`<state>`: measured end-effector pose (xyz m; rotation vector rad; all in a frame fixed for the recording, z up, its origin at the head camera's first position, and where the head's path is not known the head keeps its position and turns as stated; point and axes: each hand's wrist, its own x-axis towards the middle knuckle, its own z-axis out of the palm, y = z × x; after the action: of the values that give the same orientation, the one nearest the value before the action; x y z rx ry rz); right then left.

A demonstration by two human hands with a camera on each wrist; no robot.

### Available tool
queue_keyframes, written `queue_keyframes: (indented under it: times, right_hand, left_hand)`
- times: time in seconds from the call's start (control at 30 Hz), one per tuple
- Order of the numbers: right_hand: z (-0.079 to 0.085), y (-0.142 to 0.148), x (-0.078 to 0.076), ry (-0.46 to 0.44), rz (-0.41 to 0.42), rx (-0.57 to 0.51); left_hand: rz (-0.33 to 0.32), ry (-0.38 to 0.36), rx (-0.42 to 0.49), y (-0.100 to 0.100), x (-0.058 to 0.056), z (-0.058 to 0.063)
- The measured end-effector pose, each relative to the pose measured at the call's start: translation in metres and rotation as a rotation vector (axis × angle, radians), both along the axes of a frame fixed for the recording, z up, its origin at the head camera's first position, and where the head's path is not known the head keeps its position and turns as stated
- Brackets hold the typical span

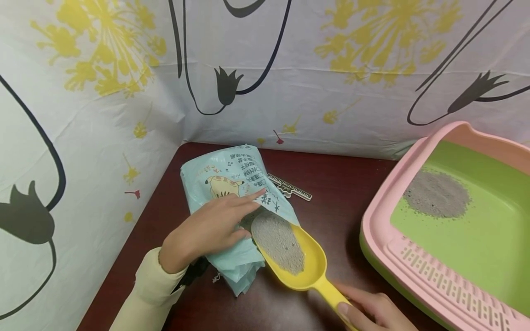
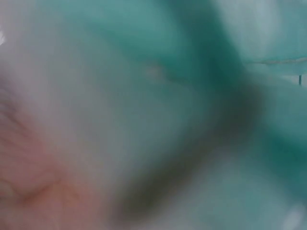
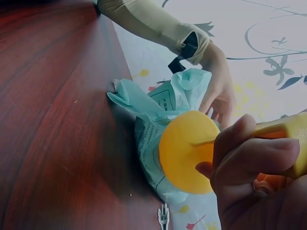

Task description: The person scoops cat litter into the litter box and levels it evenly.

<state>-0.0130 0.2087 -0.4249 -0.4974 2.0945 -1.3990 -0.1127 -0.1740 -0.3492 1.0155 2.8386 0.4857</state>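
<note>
A yellow scoop [image 1: 314,257] heaped with grey granular litter [image 1: 281,243] has its front end in the mouth of a light blue plastic bag [image 1: 219,158]. My right hand [image 1: 374,308] grips its handle, fingers curled round it in the right wrist view. The bag lies on its side, printed with a cartoon animal and lettering. My left hand [image 1: 209,227] rests on the bag beside its mouth, fingers stretched across the upper flap and the thumb apart from them, near the scoop's rim. The left wrist view is mostly blurred blue-green bag [image 2: 268,191].
A litter box with a pink rim [image 1: 381,202] and green base stands at the right, with a patch of grey litter [image 1: 436,193] inside. Behind the bag lies a small ruler-like item [image 1: 296,187]. Patterned sheeting [image 1: 290,105] borders the dark red table [image 1: 331,184].
</note>
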Motion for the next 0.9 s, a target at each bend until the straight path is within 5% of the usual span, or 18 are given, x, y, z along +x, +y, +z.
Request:
queue_keyframes:
  times: [0.3,0.6,0.9]
  right_hand:
    - [-0.013,0.009,0.004,0.126,0.034,-0.011]
    - [-0.013,0.011,0.011,0.088,0.013,0.044]
    - [-0.019,0.014,0.018,0.167,-0.010,0.121]
  left_hand:
    - [0.005,-0.004,0.004,0.000,0.001,0.000]
    - [-0.002,-0.003,0.007,0.000,0.000,0.000]
    - [0.005,-0.012,0.007,0.000,0.000,0.000]
